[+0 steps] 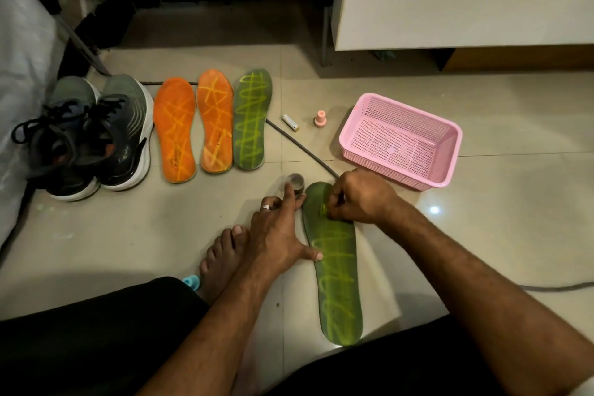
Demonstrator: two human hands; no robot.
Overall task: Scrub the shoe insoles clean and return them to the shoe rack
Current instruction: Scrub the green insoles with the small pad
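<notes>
The green insole [337, 267] lies flat on the tiled floor [482, 235] directly in front of the seated person, toe end away from them, its surface crossed by yellow-green zigzag lines; the right hand [360, 199] is bunched over the toe end, fingers curled round something small and yellowish that I cannot make out, pressed to the surface, probably the thing doing the work; the left hand [279, 231] lies spread and flat on the floor alongside, its thumb touching the insole's near edge, seemingly to stop the insole sliding under the rubbing; its fingertips reach a small round container [296, 184] just beside the toe, kept close, I judge, for dipping; farther off, another green insole [252, 120] and two orange insoles [196, 128] lie side by side in a row, marked the same way, likely waiting their turn; a pair of dark shoes [93, 138] stands at the left of that row; a pink basket [401, 141], a battery [290, 122] and a small pink cap [320, 118] sit near the right; a bare foot [221, 260] rests beside the left hand.
</notes>
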